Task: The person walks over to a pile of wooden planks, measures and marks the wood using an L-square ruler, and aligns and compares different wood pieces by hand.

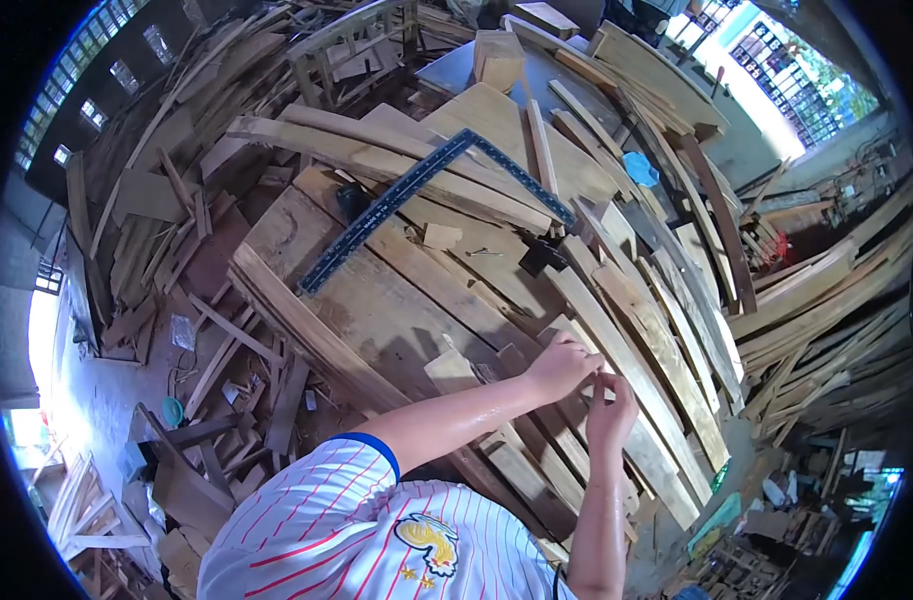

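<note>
My left hand [562, 368] and my right hand [612, 410] meet over wooden boards on the right part of the workbench. Fingers of both hands are pinched close together, fingertips nearly touching. Whatever lies between them is too small to make out. Just beyond the hands runs a long pale board [627, 395], slanting down to the right. Farther up, a dark blue carpenter's square [387, 205] rests across planks and the bench top [377, 300]. A small wood block [443, 236] and a few thin metal pieces [485, 252] lie inside its angle.
Long boards [667, 350] are stacked along the bench's right side. A thick plank [397, 165] crosses the far part. Scrap wood [217, 440] litters the floor at left, and lumber piles [837, 290] stand at right. A light blue object [640, 168] sits among the far boards.
</note>
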Action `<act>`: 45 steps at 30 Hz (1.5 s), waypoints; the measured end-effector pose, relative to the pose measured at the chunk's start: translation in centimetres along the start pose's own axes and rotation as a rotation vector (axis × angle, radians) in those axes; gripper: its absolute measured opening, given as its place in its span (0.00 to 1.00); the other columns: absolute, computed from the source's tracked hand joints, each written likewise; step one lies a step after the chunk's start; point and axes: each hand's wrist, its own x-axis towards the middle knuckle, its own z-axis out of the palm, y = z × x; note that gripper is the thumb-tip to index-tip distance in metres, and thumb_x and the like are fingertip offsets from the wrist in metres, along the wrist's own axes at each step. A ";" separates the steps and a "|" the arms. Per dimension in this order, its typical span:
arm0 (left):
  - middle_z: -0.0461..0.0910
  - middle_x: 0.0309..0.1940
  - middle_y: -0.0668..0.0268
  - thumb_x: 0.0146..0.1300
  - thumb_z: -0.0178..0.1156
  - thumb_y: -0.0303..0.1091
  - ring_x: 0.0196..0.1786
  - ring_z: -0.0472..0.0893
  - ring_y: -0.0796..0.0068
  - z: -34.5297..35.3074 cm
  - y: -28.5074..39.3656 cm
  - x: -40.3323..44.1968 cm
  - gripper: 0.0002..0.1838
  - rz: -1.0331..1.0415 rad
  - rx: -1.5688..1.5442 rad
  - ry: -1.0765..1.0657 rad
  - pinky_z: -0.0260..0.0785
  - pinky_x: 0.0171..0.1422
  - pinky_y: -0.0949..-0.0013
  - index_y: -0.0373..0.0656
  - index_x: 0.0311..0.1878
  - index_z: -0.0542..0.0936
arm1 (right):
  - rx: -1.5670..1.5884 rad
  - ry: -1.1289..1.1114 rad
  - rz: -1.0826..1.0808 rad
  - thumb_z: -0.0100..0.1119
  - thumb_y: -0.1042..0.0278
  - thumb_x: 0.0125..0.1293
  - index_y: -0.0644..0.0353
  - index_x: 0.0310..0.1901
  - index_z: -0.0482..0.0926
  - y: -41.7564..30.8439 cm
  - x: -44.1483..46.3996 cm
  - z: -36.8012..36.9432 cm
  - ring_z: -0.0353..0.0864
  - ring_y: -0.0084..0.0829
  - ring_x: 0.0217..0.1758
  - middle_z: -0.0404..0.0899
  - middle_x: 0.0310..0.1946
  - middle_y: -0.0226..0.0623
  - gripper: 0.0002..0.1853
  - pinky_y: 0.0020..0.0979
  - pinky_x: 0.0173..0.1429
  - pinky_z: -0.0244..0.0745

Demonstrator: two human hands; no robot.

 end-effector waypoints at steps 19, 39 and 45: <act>0.88 0.31 0.62 0.61 0.73 0.40 0.37 0.86 0.60 0.2 -0.1 0.8 0.09 0.017 -0.216 0.006 0.76 0.47 0.58 0.45 0.40 0.90 | 0.209 -0.434 -0.002 0.73 0.62 0.65 0.57 0.69 0.72 -1.7 -9.1 -8.5 0.85 0.47 0.57 0.84 0.53 0.46 0.32 0.43 0.59 0.81; 0.90 0.37 0.60 0.63 0.74 0.36 0.41 0.88 0.63 0.4 0.5 0.8 0.09 -0.088 -0.301 -0.041 0.78 0.48 0.65 0.43 0.42 0.92 | 0.037 -0.314 0.088 0.68 0.57 0.69 0.56 0.67 0.73 0.7 -15.0 -14.8 0.86 0.58 0.47 0.86 0.48 0.48 0.27 0.48 0.50 0.82; 0.88 0.33 0.61 0.59 0.76 0.33 0.39 0.87 0.63 1.2 -0.3 0.5 0.07 0.023 -0.296 0.024 0.79 0.45 0.63 0.41 0.38 0.89 | 0.318 -0.214 0.206 0.62 0.64 0.71 0.56 0.80 0.50 -0.7 -11.1 -13.1 0.84 0.64 0.50 0.82 0.48 0.64 0.41 0.52 0.54 0.79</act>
